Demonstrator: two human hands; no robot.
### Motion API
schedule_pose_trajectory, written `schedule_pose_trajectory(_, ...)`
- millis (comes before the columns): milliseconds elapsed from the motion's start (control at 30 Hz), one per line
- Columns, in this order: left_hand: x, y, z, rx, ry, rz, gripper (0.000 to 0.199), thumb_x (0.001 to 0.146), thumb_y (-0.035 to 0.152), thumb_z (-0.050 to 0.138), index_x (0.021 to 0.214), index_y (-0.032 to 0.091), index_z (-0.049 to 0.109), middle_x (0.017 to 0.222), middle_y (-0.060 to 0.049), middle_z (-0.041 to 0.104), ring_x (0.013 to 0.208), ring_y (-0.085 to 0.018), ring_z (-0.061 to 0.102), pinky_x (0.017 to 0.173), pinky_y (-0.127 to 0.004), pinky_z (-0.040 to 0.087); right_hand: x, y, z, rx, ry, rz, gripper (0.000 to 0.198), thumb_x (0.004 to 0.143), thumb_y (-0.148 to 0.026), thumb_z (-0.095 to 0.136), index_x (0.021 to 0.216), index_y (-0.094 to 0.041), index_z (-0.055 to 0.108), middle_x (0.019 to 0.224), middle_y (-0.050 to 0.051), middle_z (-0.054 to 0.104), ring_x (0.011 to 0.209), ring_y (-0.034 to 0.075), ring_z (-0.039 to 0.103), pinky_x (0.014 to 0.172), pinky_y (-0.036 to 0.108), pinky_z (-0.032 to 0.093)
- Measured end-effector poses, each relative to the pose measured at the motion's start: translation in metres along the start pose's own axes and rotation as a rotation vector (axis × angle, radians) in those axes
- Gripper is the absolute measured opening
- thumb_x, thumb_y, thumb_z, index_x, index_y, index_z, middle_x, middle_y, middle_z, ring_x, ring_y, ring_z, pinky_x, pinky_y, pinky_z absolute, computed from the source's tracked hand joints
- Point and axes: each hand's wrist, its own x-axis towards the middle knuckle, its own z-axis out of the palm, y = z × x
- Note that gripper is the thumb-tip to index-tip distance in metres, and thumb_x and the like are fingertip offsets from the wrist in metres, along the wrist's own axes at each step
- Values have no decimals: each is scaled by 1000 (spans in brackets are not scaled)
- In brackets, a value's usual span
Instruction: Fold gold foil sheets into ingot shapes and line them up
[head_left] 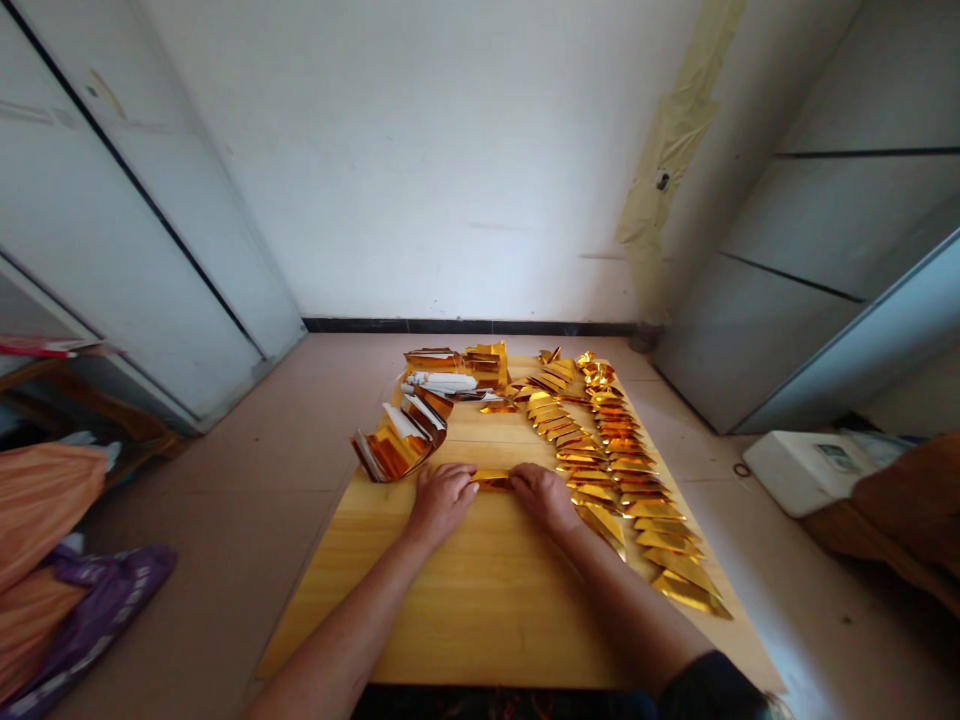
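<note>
On the wooden desk [457,610], before the white wall [450,180], left hand [444,497] and right hand [543,494] pinch a gold paper [493,481] at either end. Their grip hides its tips from me.

The left grip [444,497] and right grip [543,496] hide the ends of the gold foil piece [493,481], the view's edges cut off the orange bag [46,505] well left of both and the dark sleeve [709,688] behind the right one, and the label [837,457] on the white box [786,476] to their right is too small to read.
</note>
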Motion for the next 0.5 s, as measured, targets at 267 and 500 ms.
schedule_pose_trajectory(267, 5, 6, 10, 130, 116, -109, 15, 83, 28, 54, 77, 20, 65, 108, -5, 65, 103, -22, 55, 87, -36, 39, 8, -14, -1, -288, -33, 63, 21, 95, -26, 43, 90, -20, 62, 90, 4, 66, 87, 14, 60, 70, 20, 38)
schedule_pose_trajectory(500, 6, 15, 7, 306, 77, -149, 18, 85, 32, 51, 83, 20, 64, 96, -7, 61, 95, -23, 51, 79, -36, 37, 17, -11, 7, -441, -84, 66, 16, 95, -27, 42, 94, -21, 58, 90, 4, 64, 85, 15, 60, 65, 22, 39)
